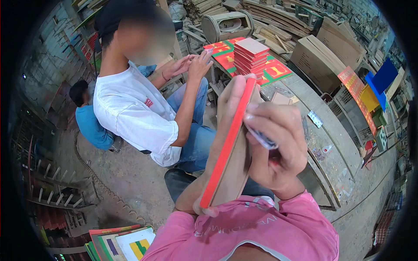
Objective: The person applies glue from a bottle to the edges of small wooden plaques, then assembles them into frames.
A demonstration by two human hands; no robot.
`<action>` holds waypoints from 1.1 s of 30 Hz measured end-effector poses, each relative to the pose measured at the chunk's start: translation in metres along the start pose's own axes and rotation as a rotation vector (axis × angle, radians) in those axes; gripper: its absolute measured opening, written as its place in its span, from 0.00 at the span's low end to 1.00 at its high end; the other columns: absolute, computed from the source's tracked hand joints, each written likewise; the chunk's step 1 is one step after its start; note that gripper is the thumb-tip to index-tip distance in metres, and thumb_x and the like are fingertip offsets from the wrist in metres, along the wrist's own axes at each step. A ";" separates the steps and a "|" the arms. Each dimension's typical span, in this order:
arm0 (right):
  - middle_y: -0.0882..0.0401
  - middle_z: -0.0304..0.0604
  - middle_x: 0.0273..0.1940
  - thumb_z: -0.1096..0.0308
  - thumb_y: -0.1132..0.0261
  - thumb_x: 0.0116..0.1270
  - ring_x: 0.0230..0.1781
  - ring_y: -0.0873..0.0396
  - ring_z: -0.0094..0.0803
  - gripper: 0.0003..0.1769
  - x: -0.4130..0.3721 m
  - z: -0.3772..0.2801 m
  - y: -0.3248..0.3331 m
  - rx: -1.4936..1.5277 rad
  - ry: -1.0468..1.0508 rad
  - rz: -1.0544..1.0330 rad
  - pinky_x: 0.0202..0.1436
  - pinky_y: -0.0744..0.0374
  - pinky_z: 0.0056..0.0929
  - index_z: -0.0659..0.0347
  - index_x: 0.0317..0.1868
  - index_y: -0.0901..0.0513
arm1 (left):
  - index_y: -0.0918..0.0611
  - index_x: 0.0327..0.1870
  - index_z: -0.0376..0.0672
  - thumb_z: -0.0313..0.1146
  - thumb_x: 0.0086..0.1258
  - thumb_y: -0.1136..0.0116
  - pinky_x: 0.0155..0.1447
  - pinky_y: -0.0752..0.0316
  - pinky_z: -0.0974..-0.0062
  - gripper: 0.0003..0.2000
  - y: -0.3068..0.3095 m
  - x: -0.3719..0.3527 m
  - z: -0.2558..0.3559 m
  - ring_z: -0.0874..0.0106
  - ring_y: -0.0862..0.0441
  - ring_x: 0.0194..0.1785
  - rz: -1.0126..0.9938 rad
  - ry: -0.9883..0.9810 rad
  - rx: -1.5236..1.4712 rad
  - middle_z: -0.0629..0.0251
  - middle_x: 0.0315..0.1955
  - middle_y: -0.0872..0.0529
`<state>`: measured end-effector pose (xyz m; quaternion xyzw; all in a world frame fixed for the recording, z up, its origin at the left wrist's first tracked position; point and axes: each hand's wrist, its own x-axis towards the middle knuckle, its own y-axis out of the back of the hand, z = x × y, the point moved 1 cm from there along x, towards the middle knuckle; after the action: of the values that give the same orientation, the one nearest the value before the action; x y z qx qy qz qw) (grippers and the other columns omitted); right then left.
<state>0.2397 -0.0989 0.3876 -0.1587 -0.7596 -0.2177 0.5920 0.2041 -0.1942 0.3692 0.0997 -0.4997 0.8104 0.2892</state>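
A thin wooden board (pixel 237 167) with a bright red painted edge is held up on its side, slanting in front of my chest. My left hand (pixel 225 106) grips it from behind, its fingers along the upper end and the forearm reaching below. At the board's brown face, my right hand (pixel 281 137) is closed, pinching a small silvery, folded piece (pixel 264 140) between thumb and fingers. What that piece is I cannot make out. The right fingertips are near the red edge and slightly blurred.
A stack of red-edged boards (pixel 251 55) stands on red-and-green printed sheets (pixel 278 71) on the workbench (pixel 337 169). A foil packet (pixel 315 119) and small bottle (pixel 327 148) lie there. A co-worker in a white shirt (pixel 130 111) sits left; another person (pixel 92 126) is behind.
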 end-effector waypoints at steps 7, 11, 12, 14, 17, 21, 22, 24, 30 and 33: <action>0.16 0.48 0.43 0.84 0.38 0.49 0.40 0.20 0.40 0.16 -0.003 -0.001 0.000 0.014 -0.026 0.000 0.44 0.25 0.33 0.68 0.41 0.15 | 0.38 0.72 0.41 0.37 0.82 0.58 0.69 0.38 0.78 0.21 0.006 -0.005 -0.016 0.76 0.33 0.64 0.157 -0.106 0.018 0.63 0.62 0.32; 0.16 0.48 0.44 0.82 0.37 0.48 0.38 0.22 0.40 0.17 -0.002 0.011 -0.002 0.001 -0.057 0.040 0.44 0.25 0.32 0.67 0.41 0.14 | 0.40 0.73 0.41 0.35 0.83 0.61 0.72 0.41 0.77 0.21 0.009 -0.016 -0.016 0.76 0.35 0.66 0.055 -0.134 0.246 0.62 0.65 0.34; 0.16 0.48 0.44 0.82 0.36 0.48 0.38 0.22 0.40 0.16 -0.001 0.009 -0.002 -0.023 -0.045 0.040 0.44 0.25 0.33 0.67 0.40 0.14 | 0.40 0.73 0.41 0.36 0.83 0.61 0.72 0.42 0.77 0.21 0.005 -0.016 -0.014 0.76 0.35 0.67 0.060 -0.223 0.443 0.62 0.65 0.35; 0.16 0.48 0.44 0.83 0.37 0.49 0.38 0.22 0.40 0.16 -0.003 0.000 -0.002 0.009 -0.022 0.016 0.44 0.25 0.33 0.68 0.41 0.15 | 0.41 0.73 0.41 0.36 0.83 0.62 0.73 0.42 0.77 0.21 0.003 -0.016 -0.012 0.75 0.36 0.68 0.065 -0.311 0.639 0.62 0.66 0.35; 0.16 0.48 0.44 0.83 0.37 0.49 0.37 0.22 0.41 0.16 -0.002 0.003 -0.003 0.036 0.004 -0.001 0.43 0.25 0.33 0.68 0.41 0.15 | 0.40 0.73 0.40 0.36 0.83 0.62 0.73 0.43 0.76 0.22 0.007 -0.016 -0.011 0.74 0.36 0.68 0.125 -0.119 0.209 0.62 0.66 0.36; 0.16 0.49 0.43 0.83 0.36 0.45 0.36 0.23 0.40 0.18 -0.002 0.003 -0.003 -0.018 0.006 0.040 0.42 0.25 0.33 0.68 0.41 0.15 | 0.41 0.73 0.37 0.34 0.82 0.61 0.74 0.43 0.74 0.22 0.025 -0.014 -0.019 0.73 0.37 0.70 0.031 -0.237 0.412 0.61 0.68 0.38; 0.16 0.50 0.43 0.84 0.37 0.45 0.36 0.23 0.41 0.18 -0.003 -0.001 -0.002 0.016 0.016 0.013 0.41 0.25 0.33 0.68 0.41 0.15 | 0.42 0.73 0.36 0.32 0.82 0.59 0.74 0.42 0.73 0.23 0.028 -0.013 -0.020 0.71 0.38 0.71 0.028 -0.247 0.453 0.60 0.68 0.38; 0.16 0.50 0.43 0.84 0.37 0.45 0.35 0.23 0.41 0.19 -0.003 -0.002 -0.002 0.051 0.022 -0.016 0.41 0.25 0.34 0.69 0.42 0.15 | 0.42 0.74 0.36 0.32 0.81 0.59 0.74 0.42 0.73 0.23 0.028 -0.015 -0.018 0.71 0.38 0.71 0.028 -0.243 0.481 0.60 0.69 0.38; 0.16 0.51 0.43 0.85 0.37 0.44 0.37 0.22 0.42 0.20 0.001 0.001 -0.001 0.017 0.008 -0.008 0.43 0.25 0.33 0.69 0.42 0.15 | 0.46 0.76 0.37 0.31 0.79 0.54 0.75 0.42 0.72 0.28 0.007 -0.018 -0.002 0.68 0.39 0.73 0.005 -0.223 0.643 0.58 0.71 0.40; 0.17 0.50 0.44 0.86 0.37 0.48 0.39 0.22 0.40 0.19 0.005 0.008 0.000 -0.019 -0.064 -0.004 0.45 0.25 0.32 0.69 0.43 0.16 | 0.48 0.77 0.37 0.30 0.78 0.52 0.75 0.42 0.72 0.30 -0.002 -0.021 0.006 0.66 0.39 0.74 -0.002 -0.212 0.727 0.57 0.73 0.41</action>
<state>0.2324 -0.0948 0.3907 -0.1696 -0.7764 -0.2210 0.5653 0.2218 -0.2061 0.3641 0.2795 -0.2066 0.9197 0.1824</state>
